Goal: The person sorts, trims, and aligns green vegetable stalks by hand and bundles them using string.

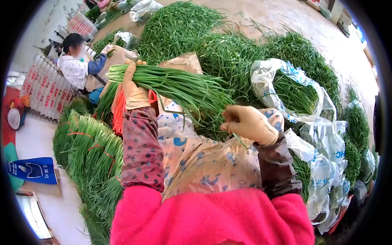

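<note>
My left hand, in a pale glove, is wrapped round a bunch of green chives near its white stem ends. The leaves fan out to the right and droop at the tips. Beside those tips my right hand, also gloved, has its fingers curled together; a loose leaf hangs beneath it, so it appears to pinch a few chive leaves. A patterned plastic apron covers my lap under both hands.
Large heaps of loose chives lie ahead. Tied bundles are stacked at left, by red strings. Plastic bags with chives stand at right. Another person sits at upper left, near stacked white crates.
</note>
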A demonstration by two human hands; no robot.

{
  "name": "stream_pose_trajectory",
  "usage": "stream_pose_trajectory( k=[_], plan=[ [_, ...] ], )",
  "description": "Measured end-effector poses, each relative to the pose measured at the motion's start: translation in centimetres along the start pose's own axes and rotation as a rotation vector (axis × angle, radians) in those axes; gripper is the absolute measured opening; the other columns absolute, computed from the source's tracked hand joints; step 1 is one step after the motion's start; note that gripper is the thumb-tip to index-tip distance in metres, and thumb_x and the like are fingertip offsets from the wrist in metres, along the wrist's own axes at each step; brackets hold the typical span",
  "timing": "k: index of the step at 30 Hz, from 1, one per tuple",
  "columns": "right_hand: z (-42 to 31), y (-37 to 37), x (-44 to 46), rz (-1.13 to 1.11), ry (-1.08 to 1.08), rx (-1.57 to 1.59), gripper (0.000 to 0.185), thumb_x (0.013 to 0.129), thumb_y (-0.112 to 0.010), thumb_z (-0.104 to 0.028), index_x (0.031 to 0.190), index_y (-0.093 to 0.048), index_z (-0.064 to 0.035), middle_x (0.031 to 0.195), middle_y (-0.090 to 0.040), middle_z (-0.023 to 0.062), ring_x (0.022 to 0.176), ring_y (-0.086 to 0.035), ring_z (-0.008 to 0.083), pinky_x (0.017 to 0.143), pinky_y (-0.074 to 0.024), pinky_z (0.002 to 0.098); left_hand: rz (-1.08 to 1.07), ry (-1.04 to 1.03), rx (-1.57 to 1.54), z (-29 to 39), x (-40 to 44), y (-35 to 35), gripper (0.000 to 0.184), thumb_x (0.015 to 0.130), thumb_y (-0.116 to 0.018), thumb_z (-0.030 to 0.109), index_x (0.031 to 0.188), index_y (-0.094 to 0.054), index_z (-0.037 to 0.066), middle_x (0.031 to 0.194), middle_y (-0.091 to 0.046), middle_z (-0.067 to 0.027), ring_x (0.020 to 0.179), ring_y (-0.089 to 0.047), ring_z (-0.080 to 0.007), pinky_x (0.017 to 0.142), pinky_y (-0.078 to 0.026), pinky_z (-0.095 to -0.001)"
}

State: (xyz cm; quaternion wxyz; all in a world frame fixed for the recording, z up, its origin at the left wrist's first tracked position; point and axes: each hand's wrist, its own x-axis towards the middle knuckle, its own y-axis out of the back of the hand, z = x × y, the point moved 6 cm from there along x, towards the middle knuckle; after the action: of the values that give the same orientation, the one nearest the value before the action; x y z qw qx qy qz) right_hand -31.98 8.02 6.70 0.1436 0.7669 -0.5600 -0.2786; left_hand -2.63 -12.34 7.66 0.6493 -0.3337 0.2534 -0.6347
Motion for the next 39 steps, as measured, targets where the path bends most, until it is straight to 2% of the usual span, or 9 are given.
stream_pose_trajectory(
  k=[6,10,14,19,21,26,32,35,39],
  plan=[
    [-1.6,-3.5,4.8,0.05,-0.104,0.171,0.052,0.083,-0.06,-0.051,0.1,-0.066,-0.0027,0.087,-0.067,0.0184,0.085,-0.065,0.0347,0.075,-0.0486,0.0404,-0.012,-0.125,0.1,0.0,-2.3,-2.2,0.041,0.09,-0.058,0.007,0.128,-0.045,0.005,0.101,-0.061,-0.014,0.094,-0.06,-0.0248,0.091,-0.05,-0.0387],
    [-0.3,-6.4,5.1,0.254,-0.028,0.747,0.02,0.093,-0.057,-0.02,0.097,-0.067,-0.0026,0.064,-0.059,0.0016,0.059,-0.053,0.0071,0.059,-0.0453,0.0255,0.077,-0.122,0.093,0.2,-3.1,-1.3,0.034,0.09,-0.058,0.009,0.123,-0.049,0.007,0.1,-0.061,-0.012,0.094,-0.06,-0.0229,0.086,-0.053,-0.0407],
    [1.2,-6.2,2.4,0.282,0.132,0.964,0.015,0.093,-0.055,-0.007,0.098,-0.067,-0.0001,0.065,-0.059,0.0008,0.057,-0.052,0.0065,0.052,-0.0443,0.0236,0.089,-0.104,0.156,1.4,-1.5,3.1,0.03,0.093,-0.058,0.023,0.117,-0.051,0.007,0.107,-0.062,-0.0061,0.101,-0.059,-0.0245,0.089,-0.051,-0.0437],
    [2.6,-8.0,-1.4,-0.432,0.145,-0.287,0.031,0.081,-0.063,-0.021,0.11,-0.068,-0.013,0.091,-0.07,0.0103,0.081,-0.067,0.0197,0.07,-0.0526,0.0322,0.092,-0.076,0.117,1.7,-1.9,3.8,0.036,0.092,-0.059,0.026,0.12,-0.053,0.004,0.108,-0.062,-0.0079,0.091,-0.061,-0.0179,0.082,-0.054,-0.0375],
    [2.0,-6.2,-2.3,-0.481,0.059,-0.283,0.036,0.078,-0.064,-0.02,0.113,-0.067,-0.0116,0.098,-0.07,0.0124,0.089,-0.067,0.0224,0.076,-0.0523,0.0341,0.139,-0.087,0.154,1.4,-2.3,4.1,0.036,0.093,-0.058,0.028,0.119,-0.056,0.003,0.109,-0.062,-0.0068,0.091,-0.061,-0.0177,0.082,-0.054,-0.0364],
    [-0.6,0.6,-1.6,0.127,0.159,0.643,0.021,0.09,-0.06,-0.015,0.105,-0.067,-0.0008,0.086,-0.068,0.0046,0.076,-0.061,0.0079,0.07,-0.0511,0.0234,0.106,-0.093,0.229,0.8,-3.5,3.3,0.043,0.096,-0.049,0.032,0.127,-0.05,0.003,0.114,-0.06,-0.0083,0.099,-0.06,-0.0182,0.088,-0.051,-0.0375],
    [-1.0,2.1,0.3,0.54,0.252,0.472,0.02,0.087,-0.063,-0.017,0.099,-0.066,-0.0011,0.075,-0.065,0.0058,0.069,-0.061,0.0115,0.066,-0.048,0.0268,0.112,-0.155,0.189,0.5,-4.2,3.1,0.044,0.095,-0.049,0.028,0.13,-0.047,0.003,0.129,-0.054,-0.0155,0.115,-0.055,-0.0239,0.102,-0.043,-0.0435],
    [-1.2,1.6,1.0,0.404,-0.04,0.38,0.025,0.087,-0.065,-0.024,0.098,-0.065,-0.0011,0.07,-0.063,0.0045,0.065,-0.059,0.0125,0.063,-0.0466,0.0279,-0.026,-0.168,0.086,0.3,-4.3,3.3,0.047,0.092,-0.055,0.019,0.135,-0.043,0.004,0.103,-0.062,-0.0026,0.092,-0.061,-0.0137,0.089,-0.051,-0.0341],
    [-0.2,0.4,3.3,0.35,-0.165,0.64,0.029,0.09,-0.062,-0.029,0.095,-0.064,-0.0012,0.067,-0.062,0.0002,0.058,-0.055,0.0076,0.056,-0.0433,0.0245,-0.058,-0.177,0.029,-0.1,-5.4,1.7,0.049,0.091,-0.055,0.017,0.137,-0.04,0.006,0.098,-0.064,-0.0018,0.092,-0.06,-0.0121,0.09,-0.05,-0.0367]
  ],
)
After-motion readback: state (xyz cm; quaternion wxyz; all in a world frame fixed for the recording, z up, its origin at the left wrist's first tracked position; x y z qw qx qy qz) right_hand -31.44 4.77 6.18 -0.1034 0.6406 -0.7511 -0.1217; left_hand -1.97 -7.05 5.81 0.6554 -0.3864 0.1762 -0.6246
